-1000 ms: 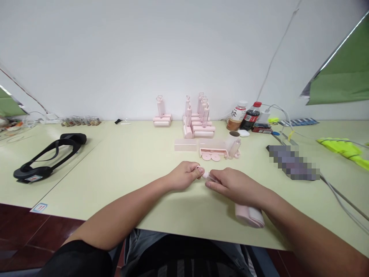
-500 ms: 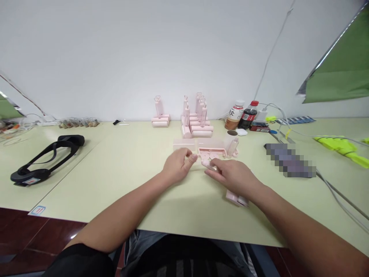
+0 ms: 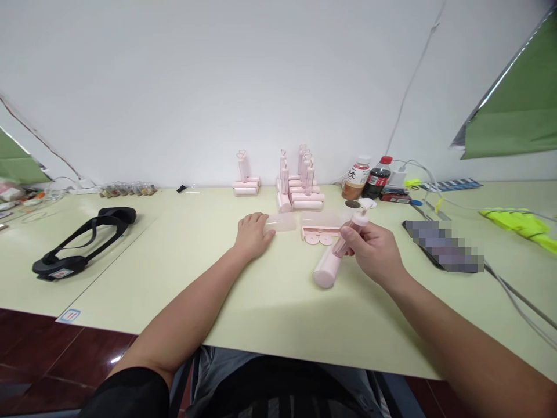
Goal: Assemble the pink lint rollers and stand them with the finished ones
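My right hand [image 3: 378, 249] is closed round the clear handle of a pink lint roller [image 3: 327, 270], tilted with its roller end down to the left and its loop end up. On the table, my left hand [image 3: 253, 237] has thumb and fingers at the left end of a translucent pink cover [image 3: 282, 223]. Right of that lies a second translucent cover [image 3: 319, 219], behind an open pink roller case [image 3: 334, 230]. Two round pink end caps [image 3: 312, 238] lie in front of the case. Part of the case is hidden behind the lint roller.
Several pink lint rollers [image 3: 307, 197] stand by the wall, with one [image 3: 246, 187] apart to their left. At the right are a brown drink bottle [image 3: 357, 180], a cola bottle [image 3: 376, 179], a phone [image 3: 444, 247] and cables. A black headset [image 3: 82, 244] lies left.
My right hand has picked up the lint roller that lay under my forearm. The small pink part is no longer in its fingers. My left hand has moved left to the translucent cover.
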Demonstrator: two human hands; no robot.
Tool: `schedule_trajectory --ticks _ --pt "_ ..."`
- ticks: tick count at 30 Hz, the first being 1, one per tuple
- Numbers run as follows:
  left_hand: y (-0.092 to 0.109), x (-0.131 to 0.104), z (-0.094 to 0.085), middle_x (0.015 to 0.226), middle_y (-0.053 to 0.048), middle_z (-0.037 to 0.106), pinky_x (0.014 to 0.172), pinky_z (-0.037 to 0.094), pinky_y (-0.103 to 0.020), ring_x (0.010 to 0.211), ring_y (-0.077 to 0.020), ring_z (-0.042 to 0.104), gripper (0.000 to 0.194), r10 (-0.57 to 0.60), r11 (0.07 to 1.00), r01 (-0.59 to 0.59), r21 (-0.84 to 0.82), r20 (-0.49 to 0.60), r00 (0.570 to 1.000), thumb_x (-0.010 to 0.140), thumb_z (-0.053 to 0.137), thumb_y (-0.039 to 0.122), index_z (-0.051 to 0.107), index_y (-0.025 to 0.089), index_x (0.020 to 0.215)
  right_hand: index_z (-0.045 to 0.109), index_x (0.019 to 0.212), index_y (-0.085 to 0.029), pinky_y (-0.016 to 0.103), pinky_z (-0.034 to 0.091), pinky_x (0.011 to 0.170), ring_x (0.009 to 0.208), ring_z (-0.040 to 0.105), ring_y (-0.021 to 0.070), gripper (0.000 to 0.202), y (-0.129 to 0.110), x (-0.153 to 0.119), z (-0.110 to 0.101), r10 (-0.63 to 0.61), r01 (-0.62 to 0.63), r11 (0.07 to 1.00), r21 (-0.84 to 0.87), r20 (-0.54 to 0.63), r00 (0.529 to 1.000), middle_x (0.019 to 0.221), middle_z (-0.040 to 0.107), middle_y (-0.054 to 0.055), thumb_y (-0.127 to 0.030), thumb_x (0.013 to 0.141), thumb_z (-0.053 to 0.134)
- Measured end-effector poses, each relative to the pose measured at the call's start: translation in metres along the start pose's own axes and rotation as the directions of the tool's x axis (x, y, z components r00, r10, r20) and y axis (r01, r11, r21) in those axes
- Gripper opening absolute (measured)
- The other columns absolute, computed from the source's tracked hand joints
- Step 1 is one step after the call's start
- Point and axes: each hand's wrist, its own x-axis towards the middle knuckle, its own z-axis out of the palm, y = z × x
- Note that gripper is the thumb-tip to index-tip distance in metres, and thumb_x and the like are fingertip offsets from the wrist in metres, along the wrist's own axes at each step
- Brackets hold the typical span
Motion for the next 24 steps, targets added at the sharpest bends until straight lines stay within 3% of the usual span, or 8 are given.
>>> schedule_trajectory --ticks 4,9,12,15,17,20,24 --pt "0.007 -0.002 -0.006 0.124 -0.014 0.056 0.099 0.039 -0.044 0.115 -0.0303 0.051 0.028 -0.033 0.999 0.031 -0.02 -0.096 0.995 0.087 0.055 0.042 0.063 0.018 0.1 0.06 0.073 -0.019 0.033 0.053 0.062 0.06 0.062 0.0188 0.027 0.0 0.0 0.005 0.055 -0.063 0.977 0.204 0.044 0.998 0.061 0.064 0.002 -0.045 0.076 0.068" --pt "0.009 -0.003 -0.003 0.124 -0.015 0.057 0.093 0.042 -0.044 0.111 -0.0324 0.055 0.046 -0.078 0.991 0.082 -0.107 0.047 0.996 0.085 0.056 0.036 0.051 0.017 0.126 0.063 0.081 -0.018 0.042 0.061 0.075 0.073 0.069 0.0213 0.026 0.008 0.0 0.014 0.166 -0.211 0.86 0.466 0.135 0.977 0.074 0.068 0.002 -0.038 0.069 0.075" --pt "0.003 -0.001 -0.001 0.125 -0.016 0.056 0.096 0.039 -0.045 0.116 -0.0346 0.052 0.048 -0.21 0.936 0.21 -0.281 0.032 0.977 0.079 0.059 0.027 0.052 0.018 0.126 0.063 0.089 -0.018 0.043 0.061 0.078 0.074 0.071 0.0215 0.028 0.01 0.0 0.016 0.206 -0.265 0.81 0.523 0.17 0.964 0.075 0.07 0.002 -0.036 0.071 0.076" --pt "-0.002 0.0 -0.002 0.126 -0.015 0.055 0.097 0.04 -0.043 0.117 -0.0329 0.052 0.048 -0.394 0.664 0.365 -0.652 0.11 0.912 0.073 0.066 0.03 0.054 0.019 0.118 0.062 0.1 -0.018 0.04 0.061 0.071 0.068 0.071 0.0206 0.037 0.009 0.0 0.015 0.239 -0.319 0.781 0.537 0.215 0.947 0.076 0.071 0.003 -0.035 0.071 0.077" --pt "-0.002 -0.001 -0.004 0.115 -0.014 0.061 0.089 0.045 -0.041 0.105 -0.0288 0.059 0.043 -0.411 0.474 0.409 -0.779 0.215 0.886 0.076 0.062 0.037 0.054 0.017 0.113 0.06 0.105 -0.019 0.038 0.061 0.067 0.067 0.071 0.0199 0.041 0.008 0.0 0.014 0.242 -0.335 0.759 0.559 0.235 0.941 0.081 0.073 0.004 -0.035 0.071 0.077" --pt "0.004 -0.004 -0.006 0.102 -0.012 0.065 0.079 0.051 -0.036 0.087 -0.0212 0.065 0.038 -0.328 0.359 0.387 -0.849 0.274 0.904 0.082 0.052 0.043 0.054 0.015 0.108 0.057 0.107 -0.02 0.037 0.06 0.066 0.068 0.071 0.0192 0.042 0.006 -0.001 0.013 0.237 -0.342 0.723 0.6 0.25 0.939 0.084 0.073 0.004 -0.036 0.072 0.075" --pt "0.014 -0.011 -0.006 0.099 -0.01 0.066 0.076 0.052 -0.032 0.081 -0.0174 0.065 0.042 -0.095 0.035 0.307 -0.951 0.302 0.948 0.074 0.064 0.043 0.057 0.014 0.104 0.055 0.105 -0.022 0.036 0.06 0.067 0.069 0.071 0.0186 0.04 0.005 -0.002 0.013 0.203 -0.339 0.672 0.658 0.276 0.939 0.084 0.074 0.003 -0.038 0.073 0.073"
